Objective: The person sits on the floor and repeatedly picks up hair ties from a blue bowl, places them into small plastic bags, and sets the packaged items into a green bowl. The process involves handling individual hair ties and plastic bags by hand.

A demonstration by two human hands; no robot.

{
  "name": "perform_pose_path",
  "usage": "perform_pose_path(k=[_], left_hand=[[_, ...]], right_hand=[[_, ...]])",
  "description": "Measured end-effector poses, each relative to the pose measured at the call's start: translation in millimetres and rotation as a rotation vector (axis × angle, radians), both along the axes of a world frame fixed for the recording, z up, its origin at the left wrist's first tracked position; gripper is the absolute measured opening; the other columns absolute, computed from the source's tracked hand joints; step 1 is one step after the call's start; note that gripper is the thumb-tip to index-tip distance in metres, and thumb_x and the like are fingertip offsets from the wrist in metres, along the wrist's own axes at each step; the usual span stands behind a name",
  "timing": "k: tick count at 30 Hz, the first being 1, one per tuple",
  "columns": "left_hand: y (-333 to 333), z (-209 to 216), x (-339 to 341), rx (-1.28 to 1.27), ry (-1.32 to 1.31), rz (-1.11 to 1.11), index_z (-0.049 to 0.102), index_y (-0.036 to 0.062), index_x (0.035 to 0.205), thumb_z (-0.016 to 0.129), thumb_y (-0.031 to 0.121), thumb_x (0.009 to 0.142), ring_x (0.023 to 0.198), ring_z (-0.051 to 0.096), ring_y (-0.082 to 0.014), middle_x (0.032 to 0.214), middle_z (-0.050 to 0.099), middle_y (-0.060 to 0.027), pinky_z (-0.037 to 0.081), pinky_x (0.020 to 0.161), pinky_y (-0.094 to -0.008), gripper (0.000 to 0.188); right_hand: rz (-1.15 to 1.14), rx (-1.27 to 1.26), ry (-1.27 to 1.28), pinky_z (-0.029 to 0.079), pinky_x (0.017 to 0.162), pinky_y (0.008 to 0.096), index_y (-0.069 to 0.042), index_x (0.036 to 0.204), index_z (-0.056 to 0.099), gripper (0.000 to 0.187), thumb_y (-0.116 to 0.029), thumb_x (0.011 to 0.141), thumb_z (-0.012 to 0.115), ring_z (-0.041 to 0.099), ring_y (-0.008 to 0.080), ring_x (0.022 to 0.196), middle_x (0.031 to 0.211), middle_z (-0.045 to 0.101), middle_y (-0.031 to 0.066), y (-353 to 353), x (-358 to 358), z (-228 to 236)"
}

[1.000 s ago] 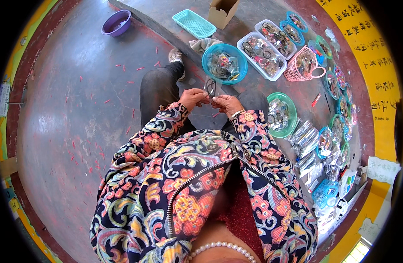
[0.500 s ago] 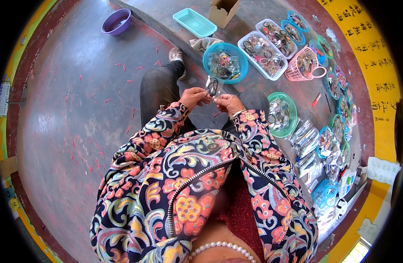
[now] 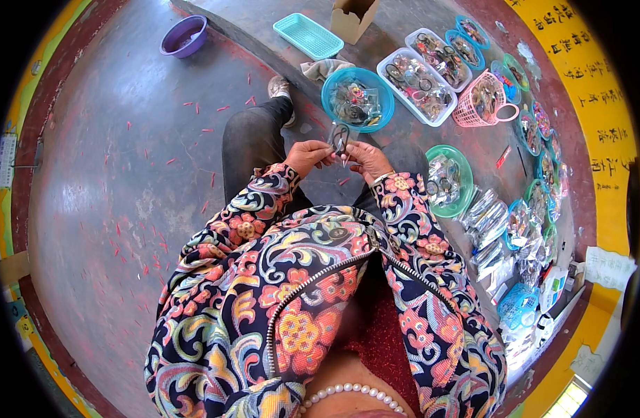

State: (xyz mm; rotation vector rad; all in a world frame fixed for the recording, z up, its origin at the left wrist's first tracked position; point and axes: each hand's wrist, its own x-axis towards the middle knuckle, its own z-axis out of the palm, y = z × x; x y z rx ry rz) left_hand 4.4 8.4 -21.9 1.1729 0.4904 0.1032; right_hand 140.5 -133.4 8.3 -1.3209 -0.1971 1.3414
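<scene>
My left hand (image 3: 307,153) and my right hand (image 3: 365,159) meet in front of my chest and together pinch a small clear packet (image 3: 339,136) with a dark metal piece inside. The packet stands upright between my fingertips, above my knees. Just beyond it sits a round blue bowl (image 3: 334,111) full of small packed items. Both forearms wear colourful floral sleeves.
A green bowl (image 3: 466,198) of packets lies at my right. Clear trays (image 3: 389,70), a pink basket (image 3: 466,115) and several small bowls run along the right. A teal tray (image 3: 307,35), a cardboard box (image 3: 353,17) and a purple basin (image 3: 184,35) stand farther off.
The packet has been lifted a little and turned upright between my fingers. My hands stay close together in the same place.
</scene>
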Motion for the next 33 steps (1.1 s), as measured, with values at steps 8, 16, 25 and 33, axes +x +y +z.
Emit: perform_pose_path(k=[8,16,25,33], left_hand=[[-1.5,4.0,0.9,0.062,0.038,-0.111,0.060,0.0000,0.090,0.058,0.014,0.079,0.069,0.057,-0.0095,0.077,0.062,-0.0040,0.041,0.058,-0.0205,0.018],[-0.1,8.3,1.4,0.005,0.036,0.122,0.061,0.0014,0.091,0.059,0.022,0.078,0.072,0.053,-0.0096,0.080,0.060,-0.0025,0.041,0.061,-0.0232,0.024],[0.3,-0.1,1.1,0.129,0.036,0.139,0.062,0.0005,0.086,0.058,0.020,0.079,0.061,0.051,-0.0087,0.072,0.059,-0.0021,0.040,0.054,-0.0214,0.021],[-1.1,2.3,0.8,0.157,-0.011,0.167,0.060,-0.0003,0.078,0.057,0.019,0.080,0.057,0.048,-0.0074,0.065,0.056,-0.0010,0.039,0.052,-0.0209,0.020]], right_hand=[[-0.242,0.132,0.108,0.040,0.058,0.0237,-0.007,0.089,0.059,0.018,-0.022,0.079,0.058,0.056,0.0095,0.070,0.079,0.061,0.0007,-3.3,9.7,-27.9],[-0.038,0.000,-0.052,0.037,0.055,0.0203,-0.005,0.090,0.060,0.019,-0.021,0.081,0.056,0.055,0.0084,0.066,0.077,0.062,0.0013,0.2,-5.6,-7.2],[0.016,0.004,-0.113,0.036,0.054,0.0197,-0.005,0.090,0.061,0.021,-0.022,0.078,0.060,0.054,0.0073,0.063,0.075,0.062,0.0007,2.7,-10.1,-4.1],[-0.025,0.009,-0.279,0.036,0.054,0.0215,-0.005,0.081,0.064,0.019,-0.024,0.077,0.060,0.052,0.0074,0.061,0.070,0.060,0.0003,4.5,-12.6,-6.4]])
